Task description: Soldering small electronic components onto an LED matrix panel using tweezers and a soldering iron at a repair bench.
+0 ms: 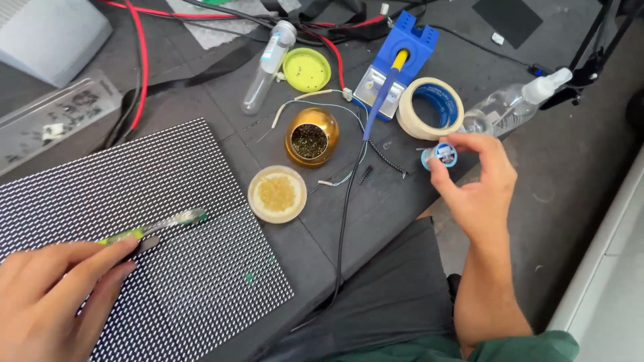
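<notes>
While lying flat at near left, dotted panel spanning most of dark table. Left hand closed on green-handled brush, bristle end resting on panel. Right hand pinching small blue spool at right, near tape roll. Gold cleaner pot and round flux tin between hands.

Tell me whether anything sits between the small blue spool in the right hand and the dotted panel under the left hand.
Yes. Between the small blue spool in the right hand and the dotted panel lie the black cable, the gold bowl and the round flux tin.
</notes>
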